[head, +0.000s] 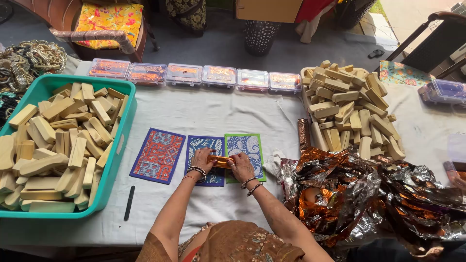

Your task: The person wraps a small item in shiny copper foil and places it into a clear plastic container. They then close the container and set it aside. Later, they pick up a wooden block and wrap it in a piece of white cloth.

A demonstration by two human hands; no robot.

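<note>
**Both hands on a foil-wrapped piece at the middle mats**

At far left we see a teal plastic tub (114,160) heaped with pale wooden blocks (58,140), and beside it a thin black stick (129,203) lying on the white-clothed tabletop (194,109). Next come three patterned mats: a red-and-blue one (158,155), a blue one (209,144) and a green-bordered one (248,143). Our left hand (201,160) and right hand (241,165) close on either end of a small orange foil-wrapped block (221,161), held just over the blue and green mats. Along the far edge runs a row of clear lidded boxes (194,75). To the right sit another pile of wooden blocks (349,109) and crumpled copper-silver foil sheets (369,194).
</note>
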